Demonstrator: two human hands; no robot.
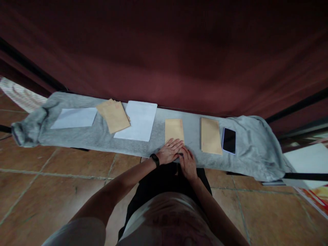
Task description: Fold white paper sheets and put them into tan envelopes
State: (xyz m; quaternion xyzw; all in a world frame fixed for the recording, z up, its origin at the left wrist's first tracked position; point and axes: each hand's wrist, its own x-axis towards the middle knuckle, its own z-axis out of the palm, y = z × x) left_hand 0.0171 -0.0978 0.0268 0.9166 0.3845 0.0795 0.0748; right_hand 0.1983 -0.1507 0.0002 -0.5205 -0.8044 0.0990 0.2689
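The brown envelope (174,129) lies midway along the worktop (192,131), its near end under your flattened left hand (169,150), fingers extended, gripping nothing, while your right hand (188,164) bends at the near right corner, any hold impossible to tell, with a phone (229,140) farther right.

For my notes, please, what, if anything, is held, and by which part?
Left hand: seemingly nothing, lying flat on a brown envelope; right hand: cannot be told.

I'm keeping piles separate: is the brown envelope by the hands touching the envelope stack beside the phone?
Apart: the head view shows grey cloth between the brown envelope and the envelope stack.
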